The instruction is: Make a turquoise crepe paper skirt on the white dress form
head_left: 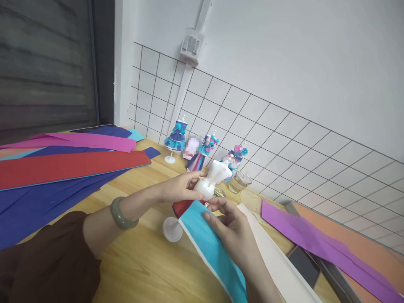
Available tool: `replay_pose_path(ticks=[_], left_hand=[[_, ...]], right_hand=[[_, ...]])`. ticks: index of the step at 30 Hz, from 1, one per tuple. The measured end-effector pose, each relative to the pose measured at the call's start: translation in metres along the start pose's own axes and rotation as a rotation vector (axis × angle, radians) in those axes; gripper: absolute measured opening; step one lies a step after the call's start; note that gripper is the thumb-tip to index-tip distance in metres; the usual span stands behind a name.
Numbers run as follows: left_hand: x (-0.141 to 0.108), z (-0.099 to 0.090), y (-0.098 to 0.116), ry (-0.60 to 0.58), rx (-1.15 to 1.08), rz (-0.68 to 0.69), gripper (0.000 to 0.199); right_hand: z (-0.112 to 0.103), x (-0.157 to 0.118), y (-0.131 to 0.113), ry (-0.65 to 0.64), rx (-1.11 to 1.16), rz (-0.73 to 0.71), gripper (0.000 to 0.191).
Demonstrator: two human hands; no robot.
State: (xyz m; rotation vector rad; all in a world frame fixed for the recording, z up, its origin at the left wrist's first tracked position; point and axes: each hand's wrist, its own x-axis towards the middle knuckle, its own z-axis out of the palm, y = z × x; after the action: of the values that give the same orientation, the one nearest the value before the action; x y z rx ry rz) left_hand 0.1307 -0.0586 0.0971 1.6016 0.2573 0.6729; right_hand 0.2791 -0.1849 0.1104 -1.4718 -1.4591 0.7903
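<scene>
My left hand (181, 186) is closed around the hips of a small white dress form (217, 173), which is tilted over the table. Its round stand base (172, 229) shows below, partly behind a coloured strip. In my right hand (229, 218), thumb and fingers pinch the upper end of a turquoise paper-like strip (213, 248) with a pale edge. The strip hangs toward me along my right forearm. A dark red piece (184, 207) shows just behind the strip's top end, under the form; how it is attached is hidden.
Several small dressed forms, one in a blue ruffled dress (175, 139), stand at the back by the wire grid (233, 109). A glass cup (240, 182) is near them. Red sheets (75, 166) lie left; a purple sheet (315, 240) and a phone (303, 265) lie right.
</scene>
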Motion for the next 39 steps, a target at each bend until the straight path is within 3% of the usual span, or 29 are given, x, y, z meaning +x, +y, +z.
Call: replay_pose_path(ticks=[9,17,23,33,39], left_hand=[[-0.003,0.004,0.004,0.005,-0.003,-0.024,0.064],[-0.002,0.008,0.005,0.042,0.031,0.001,0.062],[-0.003,0.008,0.008,0.065,0.104,0.009,0.066],[-0.006,0.011,0.01,0.069,0.214,-0.044,0.068],[-0.009,0.013,0.018,0.018,0.206,-0.031,0.067]], right_hand=[[0.0,-0.003,0.001,0.088,-0.088,-0.139,0.03],[0.004,-0.003,-0.001,0.098,-0.006,0.003,0.037],[0.003,-0.004,-0.006,0.018,0.129,0.129,0.035],[0.0,-0.006,-0.009,-0.024,0.298,0.124,0.028],[0.002,-0.008,-0.012,0.059,0.158,0.037,0.026]])
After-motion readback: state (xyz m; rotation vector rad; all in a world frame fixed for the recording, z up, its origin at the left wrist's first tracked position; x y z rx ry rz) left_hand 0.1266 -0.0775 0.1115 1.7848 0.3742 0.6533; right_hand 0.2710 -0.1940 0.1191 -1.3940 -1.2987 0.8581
